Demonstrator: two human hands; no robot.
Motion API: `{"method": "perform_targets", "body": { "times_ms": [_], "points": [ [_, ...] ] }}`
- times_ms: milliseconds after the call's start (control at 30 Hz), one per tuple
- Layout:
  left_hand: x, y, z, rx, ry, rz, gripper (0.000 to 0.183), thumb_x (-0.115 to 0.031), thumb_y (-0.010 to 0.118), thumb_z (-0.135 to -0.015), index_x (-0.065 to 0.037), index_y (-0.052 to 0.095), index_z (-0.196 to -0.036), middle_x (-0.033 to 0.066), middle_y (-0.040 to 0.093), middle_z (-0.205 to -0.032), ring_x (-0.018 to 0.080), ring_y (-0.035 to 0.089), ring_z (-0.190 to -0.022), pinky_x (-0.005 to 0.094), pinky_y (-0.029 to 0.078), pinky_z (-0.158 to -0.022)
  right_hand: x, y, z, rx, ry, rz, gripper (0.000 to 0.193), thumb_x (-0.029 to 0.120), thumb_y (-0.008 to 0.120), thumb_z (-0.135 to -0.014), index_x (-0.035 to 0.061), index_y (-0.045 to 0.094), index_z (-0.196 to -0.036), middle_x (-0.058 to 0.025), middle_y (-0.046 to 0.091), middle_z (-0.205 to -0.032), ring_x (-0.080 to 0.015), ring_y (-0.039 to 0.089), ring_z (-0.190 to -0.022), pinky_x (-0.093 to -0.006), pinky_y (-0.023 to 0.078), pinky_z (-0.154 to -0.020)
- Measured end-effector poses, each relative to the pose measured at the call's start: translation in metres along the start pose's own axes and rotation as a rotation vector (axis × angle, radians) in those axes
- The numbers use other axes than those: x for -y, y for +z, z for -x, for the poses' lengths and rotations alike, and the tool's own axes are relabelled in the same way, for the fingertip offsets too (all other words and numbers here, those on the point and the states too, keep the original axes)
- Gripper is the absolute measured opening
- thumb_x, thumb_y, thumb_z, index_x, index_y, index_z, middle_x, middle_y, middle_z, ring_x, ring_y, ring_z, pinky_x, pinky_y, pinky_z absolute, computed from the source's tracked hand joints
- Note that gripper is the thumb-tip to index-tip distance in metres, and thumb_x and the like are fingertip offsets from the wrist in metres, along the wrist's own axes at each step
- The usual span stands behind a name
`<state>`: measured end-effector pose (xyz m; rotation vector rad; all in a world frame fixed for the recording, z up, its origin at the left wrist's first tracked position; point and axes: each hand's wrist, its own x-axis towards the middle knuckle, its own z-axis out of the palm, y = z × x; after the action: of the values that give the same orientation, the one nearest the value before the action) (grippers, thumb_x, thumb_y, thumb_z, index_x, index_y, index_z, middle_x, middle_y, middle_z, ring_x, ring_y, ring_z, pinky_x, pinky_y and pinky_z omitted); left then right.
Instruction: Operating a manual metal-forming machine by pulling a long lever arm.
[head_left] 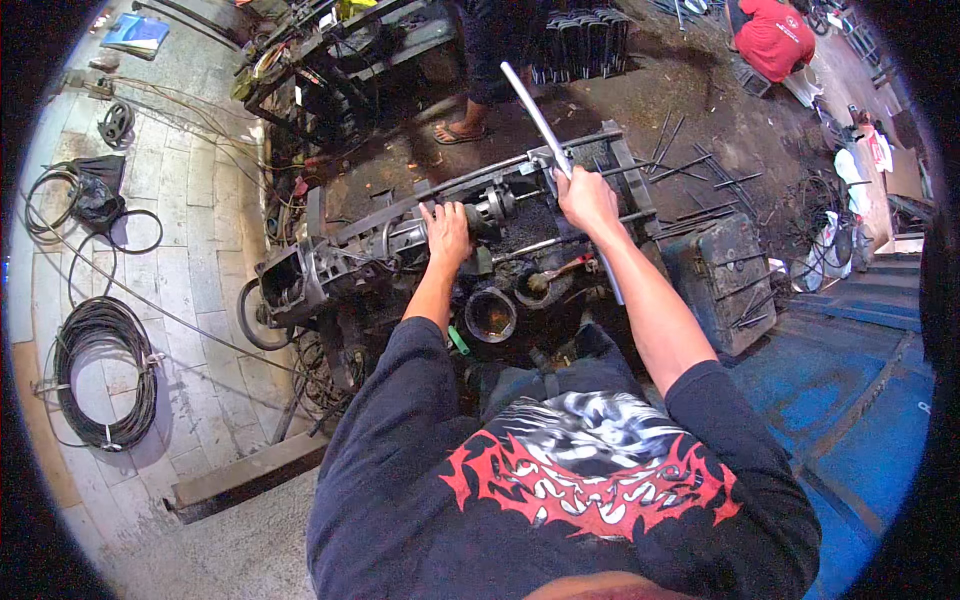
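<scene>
In front of me stands a long, greasy metal machine (345,235) with rails and a shaft running across it. My left hand (447,235) lies palm down on its metal shaft housing, fingers slightly apart. Closed around a long silver metal bar (535,112) is my right hand (588,200), at the machine's right part. The bar slants up and away to the left. Below the hands, on the near side, is a round metal cup (490,315) with brownish contents. Beside it, a brush with a red handle (570,268) rests in a second dark container.
A coil of black cable (107,373) lies on the tiled floor at left. Metal rods (725,170) are scattered beyond the machine's right end, near a dirty box (725,280). Another person's sandalled foot (460,132) is across the machine; a person in red (775,40) is at far right.
</scene>
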<state>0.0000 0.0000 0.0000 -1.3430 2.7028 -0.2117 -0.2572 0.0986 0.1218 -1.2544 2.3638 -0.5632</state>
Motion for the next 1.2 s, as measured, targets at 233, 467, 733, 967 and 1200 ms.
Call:
{"method": "perform_targets", "body": {
  "times_ms": [233, 467, 733, 967, 1200],
  "points": [
    [0.007, 0.019, -0.016, -0.087, 0.064, 0.055, 0.028, -0.008, 0.066, -0.077, -0.005, 0.057, -0.104, 0.0120, 0.063, -0.097, 0.0324, 0.063, -0.098, 0.0611, 0.029, -0.113, 0.001, -0.001, -0.002, -0.012, -0.001, -0.007, 0.045, 0.040, 0.052, -0.098, -0.0025, 0.067, -0.096, -0.0296, 0.069, -0.089, -0.0463, 0.068, -0.090, -0.0553, 0.053, -0.082],
    [0.011, 0.025, -0.017, -0.112, 0.110, 0.111, 0.032, -0.011, 0.068, -0.075, -0.005, 0.057, -0.104, 0.0133, 0.064, -0.098, 0.0327, 0.064, -0.097, 0.0576, 0.033, -0.110, 0.000, -0.001, -0.004, 0.007, 0.005, 0.019, 0.045, 0.041, 0.052, -0.098, -0.0019, 0.067, -0.096, -0.0294, 0.069, -0.089, -0.0464, 0.068, -0.090, -0.0549, 0.053, -0.082],
    [0.010, 0.021, -0.019, -0.067, 0.108, 0.093, 0.032, -0.011, 0.069, -0.073, -0.006, 0.059, -0.103, 0.0139, 0.066, -0.100, 0.0314, 0.065, -0.100, 0.0560, 0.034, -0.110, 0.004, 0.002, -0.001, 0.001, -0.002, 0.005, 0.046, 0.042, 0.053, -0.098, -0.0020, 0.068, -0.094, -0.0285, 0.069, -0.088, -0.0466, 0.068, -0.088, -0.0551, 0.053, -0.080],
    [0.008, 0.018, -0.022, -0.004, 0.082, 0.097, 0.039, -0.012, 0.072, -0.072, -0.005, 0.058, -0.108, 0.0135, 0.066, -0.102, 0.0304, 0.065, -0.101, 0.0550, 0.033, -0.112, 0.001, 0.003, -0.004, -0.009, 0.012, -0.001, 0.046, 0.042, 0.053, -0.098, -0.0018, 0.068, -0.094, -0.0290, 0.069, -0.088, -0.0470, 0.068, -0.088, -0.0558, 0.053, -0.079],
    [0.006, 0.020, -0.021, -0.014, 0.071, 0.108, 0.043, -0.012, 0.073, -0.071, -0.004, 0.058, -0.111, 0.0130, 0.066, -0.102, 0.0303, 0.065, -0.101, 0.0557, 0.032, -0.112, 0.000, 0.003, -0.006, -0.011, -0.007, 0.026, 0.045, 0.042, 0.053, -0.097, -0.0015, 0.067, -0.094, -0.0283, 0.069, -0.086, -0.0469, 0.068, -0.086, -0.0558, 0.053, -0.079]
  ]
}}
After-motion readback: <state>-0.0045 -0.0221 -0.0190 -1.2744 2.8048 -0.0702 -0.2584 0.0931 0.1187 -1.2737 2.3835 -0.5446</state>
